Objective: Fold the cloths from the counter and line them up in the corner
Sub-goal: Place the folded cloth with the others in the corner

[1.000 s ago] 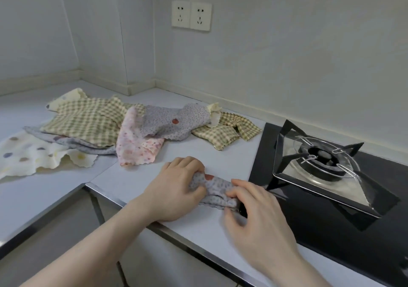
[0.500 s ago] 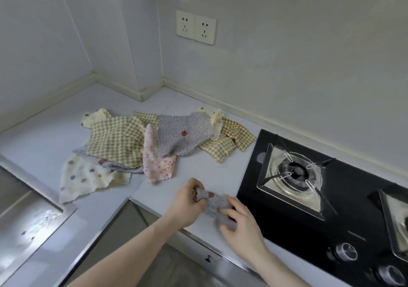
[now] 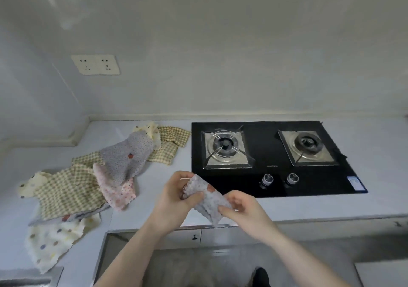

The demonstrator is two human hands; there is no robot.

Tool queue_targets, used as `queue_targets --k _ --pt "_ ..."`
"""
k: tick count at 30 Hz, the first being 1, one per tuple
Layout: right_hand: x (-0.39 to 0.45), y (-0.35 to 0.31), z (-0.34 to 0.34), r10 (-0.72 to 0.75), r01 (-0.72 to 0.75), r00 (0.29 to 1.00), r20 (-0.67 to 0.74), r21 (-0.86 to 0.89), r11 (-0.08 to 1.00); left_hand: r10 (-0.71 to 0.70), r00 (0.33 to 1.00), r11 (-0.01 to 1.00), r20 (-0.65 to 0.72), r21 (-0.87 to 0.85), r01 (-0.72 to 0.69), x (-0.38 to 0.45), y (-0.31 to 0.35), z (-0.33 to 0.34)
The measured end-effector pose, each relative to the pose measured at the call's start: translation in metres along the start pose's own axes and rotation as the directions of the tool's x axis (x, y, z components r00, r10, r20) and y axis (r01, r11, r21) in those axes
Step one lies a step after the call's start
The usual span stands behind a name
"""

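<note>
Grey counter [image 3: 167,183] carries the unfolded pile [image 3: 92,176]; I see left hand [image 3: 174,196] and right hand [image 3: 240,207] pinching one folded grey cloth [image 3: 207,198]; corner unfilled, most remains, I judge.

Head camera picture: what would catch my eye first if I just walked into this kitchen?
Probably the two hands in the middle foreground, the left hand and right hand, gripping a small folded grey dotted cloth between them above the counter edge. Next, the loose heap of patterned cloths spread over the counter to the left. Behind the hands, the black two-burner gas hob sits against the wall.
</note>
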State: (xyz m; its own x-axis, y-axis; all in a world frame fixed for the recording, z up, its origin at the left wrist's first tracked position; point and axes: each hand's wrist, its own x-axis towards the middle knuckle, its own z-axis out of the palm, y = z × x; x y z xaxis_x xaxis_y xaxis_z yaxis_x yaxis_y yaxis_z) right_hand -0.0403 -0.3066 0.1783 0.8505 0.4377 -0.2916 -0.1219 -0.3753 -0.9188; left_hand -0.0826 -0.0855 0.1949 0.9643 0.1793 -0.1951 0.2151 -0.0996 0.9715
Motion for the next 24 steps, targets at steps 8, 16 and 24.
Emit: queue_targets --k 8,16,24 --pt "-0.035 0.014 -0.096 0.013 0.046 0.964 -0.266 0.213 0.976 0.059 0.990 0.993 0.129 0.090 -0.071 0.027 0.055 0.094" --pt "-0.114 0.071 -0.265 0.065 0.086 0.878 -0.474 0.290 0.953 0.036 0.971 0.981 0.236 0.174 -0.079 0.040 0.099 0.287" --pt "-0.183 0.121 -0.413 0.157 0.010 0.869 -0.470 0.335 0.942 0.084 0.933 0.946 0.351 0.266 -0.186 0.041 0.131 0.457"
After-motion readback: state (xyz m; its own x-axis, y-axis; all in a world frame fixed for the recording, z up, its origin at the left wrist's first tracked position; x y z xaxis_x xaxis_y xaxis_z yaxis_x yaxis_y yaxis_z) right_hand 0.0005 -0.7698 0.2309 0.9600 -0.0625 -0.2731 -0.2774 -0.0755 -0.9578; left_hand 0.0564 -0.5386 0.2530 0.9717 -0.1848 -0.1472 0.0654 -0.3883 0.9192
